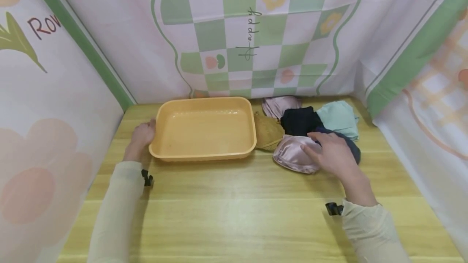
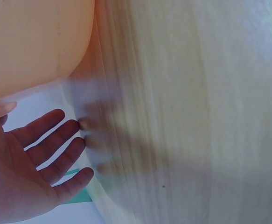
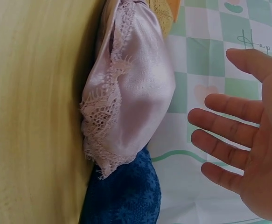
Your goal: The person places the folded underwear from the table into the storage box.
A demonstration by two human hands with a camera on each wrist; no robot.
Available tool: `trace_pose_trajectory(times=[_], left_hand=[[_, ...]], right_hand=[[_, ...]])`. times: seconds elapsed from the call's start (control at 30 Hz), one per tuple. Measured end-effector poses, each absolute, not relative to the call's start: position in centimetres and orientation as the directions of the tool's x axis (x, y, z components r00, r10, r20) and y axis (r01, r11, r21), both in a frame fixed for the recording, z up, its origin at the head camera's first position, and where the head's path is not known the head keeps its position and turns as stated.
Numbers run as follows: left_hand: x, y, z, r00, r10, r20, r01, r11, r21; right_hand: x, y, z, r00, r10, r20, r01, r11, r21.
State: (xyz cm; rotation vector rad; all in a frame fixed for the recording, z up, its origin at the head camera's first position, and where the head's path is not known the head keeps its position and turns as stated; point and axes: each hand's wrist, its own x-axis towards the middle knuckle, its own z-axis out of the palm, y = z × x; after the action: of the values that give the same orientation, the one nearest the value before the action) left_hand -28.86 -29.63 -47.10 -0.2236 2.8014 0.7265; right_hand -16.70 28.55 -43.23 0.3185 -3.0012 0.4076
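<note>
At the left end of an orange plastic tray (image 1: 202, 157) is my left hand (image 1: 143, 134). In the left wrist view that hand (image 2: 33, 163) has its fingers spread and straight, with the thumb at the tray's rim (image 2: 33, 91). My right hand (image 1: 334, 153) hovers over a folded pink satin bra (image 1: 296, 155) and a dark blue one (image 1: 349, 143). From the right wrist, the hand (image 3: 247, 140) shows extended fingers and nothing held; lace edges the pink bra (image 3: 145, 88), and the blue bra (image 3: 126, 191) lies beside it.
Behind these lie a mustard lace piece (image 1: 268, 133), a black folded garment (image 1: 300, 121), a mint garment (image 1: 338, 117) and another pink piece (image 1: 281, 106). All lie on a wood-grain table (image 1: 234, 206). Printed cloth (image 1: 241, 31) hangs along the back and both sides.
</note>
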Motion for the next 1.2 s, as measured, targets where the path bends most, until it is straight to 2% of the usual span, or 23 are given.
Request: trace_pose_trajectory(times=[0.47,0.97,1.2], left_hand=[[-28.8,-29.8,-46.6,-0.956,-0.109,-0.272,-0.229,0.858,0.461],[-28.5,-29.8,-46.8,-0.954,-0.091,-0.285,-0.221,0.855,0.469],[-28.6,-29.7,-47.1,-0.964,-0.073,-0.255,-0.189,0.865,0.465]], right_hand=[[-17.6,29.1,-44.4,-0.980,-0.182,0.078,-0.196,0.941,-0.274],[-17.8,29.5,-45.6,-0.980,-0.193,0.041,-0.197,0.953,-0.229],[-17.9,29.6,-46.0,-0.981,-0.191,-0.027,-0.180,0.959,-0.217]])
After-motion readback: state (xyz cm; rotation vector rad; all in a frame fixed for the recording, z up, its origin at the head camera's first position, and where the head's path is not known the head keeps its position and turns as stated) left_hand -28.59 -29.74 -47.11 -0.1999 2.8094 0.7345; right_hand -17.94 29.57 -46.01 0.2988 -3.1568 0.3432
